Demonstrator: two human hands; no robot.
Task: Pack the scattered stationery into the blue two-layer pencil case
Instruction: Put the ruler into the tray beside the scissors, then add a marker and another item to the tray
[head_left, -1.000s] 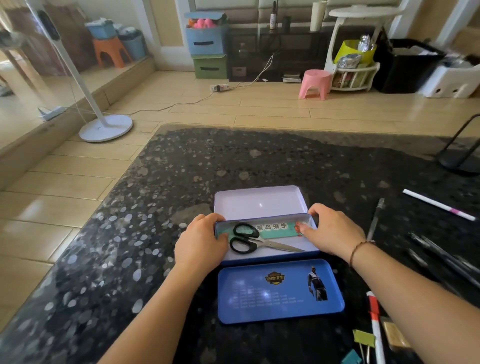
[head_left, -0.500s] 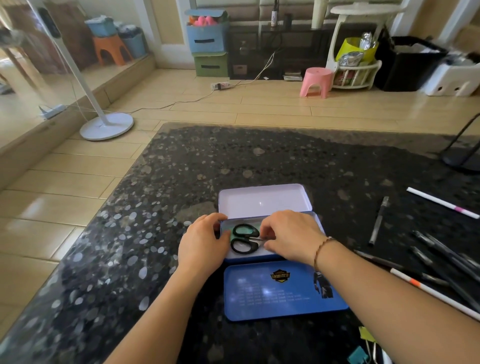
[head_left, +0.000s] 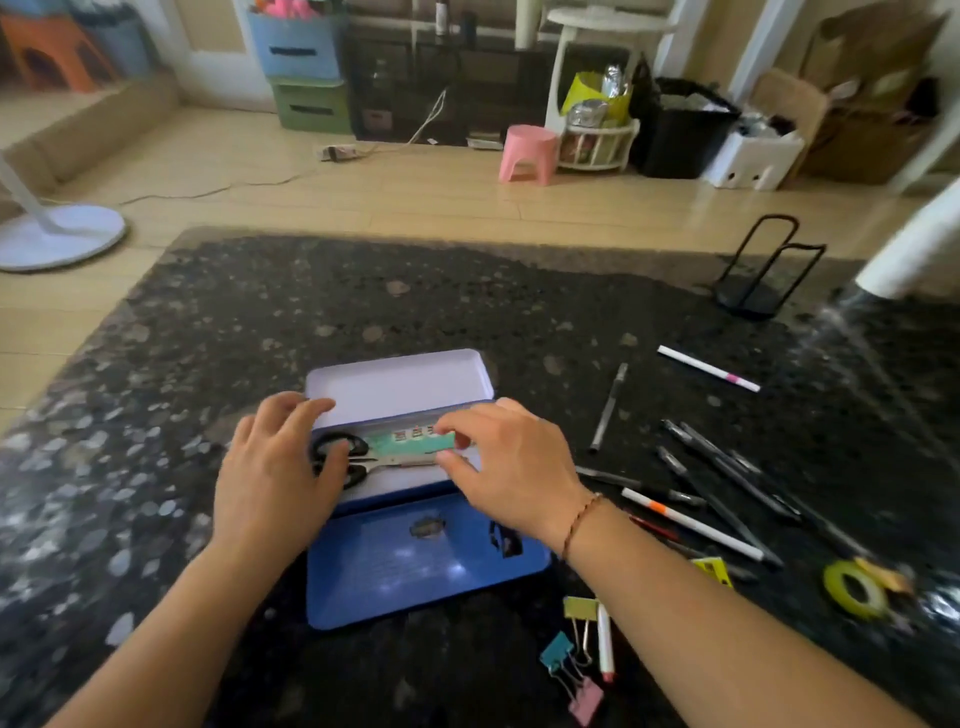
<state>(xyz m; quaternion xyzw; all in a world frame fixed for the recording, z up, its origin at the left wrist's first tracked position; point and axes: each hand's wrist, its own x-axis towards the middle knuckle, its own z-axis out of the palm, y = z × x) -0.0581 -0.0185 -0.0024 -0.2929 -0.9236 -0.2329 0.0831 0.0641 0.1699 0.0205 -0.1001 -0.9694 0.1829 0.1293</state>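
A: Head view, quick; where's the case?

B: Blue pencil case (head_left: 415, 566) lies open on the dark speckled table (head_left: 363, 306), near centre; blue lid flat on the near side, white inner tray (head_left: 400, 384) tipped up at the far side.

A: What's in it?

B: Black-handled scissors (head_left: 363, 460) in the lower layer, handles to the left, blades to the right; a green flat item w/ red print (head_left: 415, 441) just behind the scissors; can't tell what it is, pic's blurred.

A: Hands?

B: Left hand (head_left: 280, 467) at the case's left end, fingers fairly straight, tips at the tray's left edge, thumb over the scissor handles; holds nothing that I can see. Right hand (head_left: 509, 462) at the right end; thumb & forefinger pinch the green item's right end.

A: Rest of the stationery?

B: All to the right of the case, apart from it; a bunch of dark pens (head_left: 727, 467); 1 thin pen (head_left: 609, 405) alone, nearer the case; white pen w/ pink band (head_left: 709, 368) farther back; white pen w/ orange band (head_left: 691, 525) by the right wrist. Near edge: 3 binder clips (head_left: 571, 654), yellow, teal, pink, touching a white marker (head_left: 605, 642); roll of yellow-green tape (head_left: 854, 590) far right; black wire stand (head_left: 763, 270) at the back.
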